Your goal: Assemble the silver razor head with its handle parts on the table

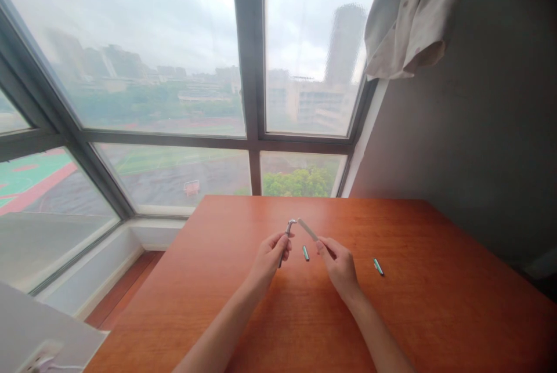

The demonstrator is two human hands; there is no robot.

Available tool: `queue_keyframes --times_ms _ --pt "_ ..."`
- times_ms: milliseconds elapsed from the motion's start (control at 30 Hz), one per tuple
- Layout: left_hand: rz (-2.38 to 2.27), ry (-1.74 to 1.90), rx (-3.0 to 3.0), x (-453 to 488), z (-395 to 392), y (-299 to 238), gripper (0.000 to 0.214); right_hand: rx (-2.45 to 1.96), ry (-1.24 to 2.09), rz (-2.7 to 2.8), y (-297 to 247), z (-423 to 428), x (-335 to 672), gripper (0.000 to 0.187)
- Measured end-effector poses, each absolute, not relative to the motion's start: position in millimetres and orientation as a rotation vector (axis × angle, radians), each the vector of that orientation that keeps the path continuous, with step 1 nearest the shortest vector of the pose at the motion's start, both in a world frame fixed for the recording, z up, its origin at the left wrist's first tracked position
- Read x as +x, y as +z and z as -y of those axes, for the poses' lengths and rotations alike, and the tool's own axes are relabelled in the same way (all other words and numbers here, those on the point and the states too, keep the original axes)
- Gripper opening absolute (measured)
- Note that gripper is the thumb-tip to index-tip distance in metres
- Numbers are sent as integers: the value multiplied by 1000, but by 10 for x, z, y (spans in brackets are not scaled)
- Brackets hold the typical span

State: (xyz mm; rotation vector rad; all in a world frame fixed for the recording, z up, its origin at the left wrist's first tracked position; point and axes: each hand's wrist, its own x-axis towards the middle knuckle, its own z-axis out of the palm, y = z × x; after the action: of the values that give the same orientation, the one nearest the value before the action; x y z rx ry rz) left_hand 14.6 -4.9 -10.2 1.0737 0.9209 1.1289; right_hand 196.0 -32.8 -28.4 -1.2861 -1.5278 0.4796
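1. A brown wooden desk [174, 292] is filling the lower view, its far edge running along a large window [183, 100]; beyond the glass, a hazy skyline and green trees [300, 181] are showing. A pale cloth [404, 25] is hanging above the far right corner, in front of a shadowed wall [435, 129].
2. Above the desk's middle, toward the far edge, the left hand [268, 252] is pinching a metal handle [288, 227] between thumb and curled fingers, its shiny bent head angling toward the right edge.
3. The right hand [339, 263] is gripping the near end of a pale flat stick [308, 230], thumb and fingers closed on it.
4. The stick's long axis is slanting from the right fingers toward the far left corner, its free tip pointing at the handle's head. The two are sitting just beside each other; whether they are touching, I cannot tell.
5. A small green-and-black piece [306, 253] is lying on the desk between the hands, seemingly closer to the right one, its length running roughly from far edge to near side. A second such piece [378, 267] is lying toward the right edge, slanting similarly.
6. Both forearms [226, 326] are coming in from the near side and converging, with the left hand's fingers wrapping the handle and the right hand's knuckles facing up.
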Motion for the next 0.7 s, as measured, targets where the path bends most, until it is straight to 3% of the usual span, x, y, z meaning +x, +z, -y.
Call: queue_keyframes --times_ms 700 --pt "-921 1129 1075 139 62 -90 40 -1293 473 1569 -264 341 1942 34"
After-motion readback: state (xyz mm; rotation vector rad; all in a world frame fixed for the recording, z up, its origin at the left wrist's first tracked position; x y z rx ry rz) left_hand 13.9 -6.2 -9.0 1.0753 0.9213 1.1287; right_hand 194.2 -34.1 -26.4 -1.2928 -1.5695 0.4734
